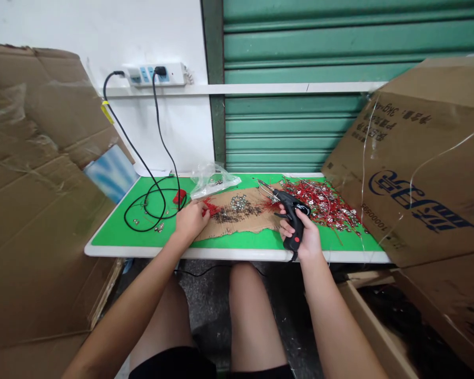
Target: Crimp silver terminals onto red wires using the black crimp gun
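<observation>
Dozens of metal pieces [240,202] on cardboard [269,220] look undone near an apparently finished red-wired heap [324,204], as the left hand [192,218] pinches red wires [211,207] at the cardboard's left end and the right hand [309,238] grips a soldering gun [294,223].

Dressed in black shorts [169,364], on this side of the green table [112,231]. Bare at legs [256,321], arms [138,302], left hand [191,219] and right hand [310,237].

From the wearer's head, the flat, white-edged green tabletop [240,240] at the frame's centre is viewed from near, forward and downward.
</observation>
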Demonstrator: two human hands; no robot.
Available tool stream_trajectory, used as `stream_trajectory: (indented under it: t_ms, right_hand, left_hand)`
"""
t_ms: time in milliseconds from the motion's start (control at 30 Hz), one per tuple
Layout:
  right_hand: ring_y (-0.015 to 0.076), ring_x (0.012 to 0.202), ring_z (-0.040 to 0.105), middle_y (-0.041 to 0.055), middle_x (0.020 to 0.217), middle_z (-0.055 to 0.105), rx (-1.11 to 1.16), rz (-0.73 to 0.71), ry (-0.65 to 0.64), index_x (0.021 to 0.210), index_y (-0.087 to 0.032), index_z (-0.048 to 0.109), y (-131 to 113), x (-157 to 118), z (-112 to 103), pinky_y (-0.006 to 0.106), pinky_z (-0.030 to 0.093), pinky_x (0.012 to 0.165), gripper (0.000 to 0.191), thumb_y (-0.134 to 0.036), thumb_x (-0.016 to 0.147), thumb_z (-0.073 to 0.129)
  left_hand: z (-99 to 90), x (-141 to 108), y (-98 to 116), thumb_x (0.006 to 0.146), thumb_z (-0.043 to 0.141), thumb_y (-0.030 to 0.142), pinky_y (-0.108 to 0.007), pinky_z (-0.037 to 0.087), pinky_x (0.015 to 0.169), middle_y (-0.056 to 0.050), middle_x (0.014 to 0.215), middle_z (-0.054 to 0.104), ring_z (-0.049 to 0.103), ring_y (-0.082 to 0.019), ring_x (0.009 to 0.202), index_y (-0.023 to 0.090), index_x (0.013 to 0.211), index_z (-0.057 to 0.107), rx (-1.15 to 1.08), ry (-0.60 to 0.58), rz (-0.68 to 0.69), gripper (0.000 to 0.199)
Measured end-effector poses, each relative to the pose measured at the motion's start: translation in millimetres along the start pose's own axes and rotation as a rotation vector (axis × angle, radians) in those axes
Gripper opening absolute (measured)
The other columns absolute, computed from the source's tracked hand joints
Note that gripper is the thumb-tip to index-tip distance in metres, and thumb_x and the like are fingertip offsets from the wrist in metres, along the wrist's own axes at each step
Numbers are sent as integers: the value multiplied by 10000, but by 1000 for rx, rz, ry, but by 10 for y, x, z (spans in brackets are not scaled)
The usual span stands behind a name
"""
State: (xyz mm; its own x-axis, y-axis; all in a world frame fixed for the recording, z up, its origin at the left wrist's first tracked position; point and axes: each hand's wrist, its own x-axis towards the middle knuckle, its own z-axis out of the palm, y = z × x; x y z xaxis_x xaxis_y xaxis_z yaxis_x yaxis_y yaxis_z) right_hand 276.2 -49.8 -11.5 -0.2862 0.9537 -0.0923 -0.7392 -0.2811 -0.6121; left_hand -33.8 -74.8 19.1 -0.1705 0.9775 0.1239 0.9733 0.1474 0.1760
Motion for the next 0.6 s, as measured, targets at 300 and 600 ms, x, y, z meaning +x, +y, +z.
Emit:
stream_trajectory:
  t_ms: [300,600]
  right_hand:
    - [66,459,344,13,869,676,-150,-20,-14,1060,-206,713,-10,-26,18,160,417,369,195,-326,910,678]
    - [76,463,279,13,862,631,-292,-28,-12,1081,-221,717,-16,-58,48,165,400,356,262,-394,884,699]
  left_hand:
    - [-49,94,-7,975,525,307,-332,468,660,-96,1036,760,712,-280,903,199,909,736,-12,2,9,246]
    - [1,-12,17,1010,483,239,-341,440,694,-124,994,727,678,-268,908,168,991,641,-141,89,185,174]
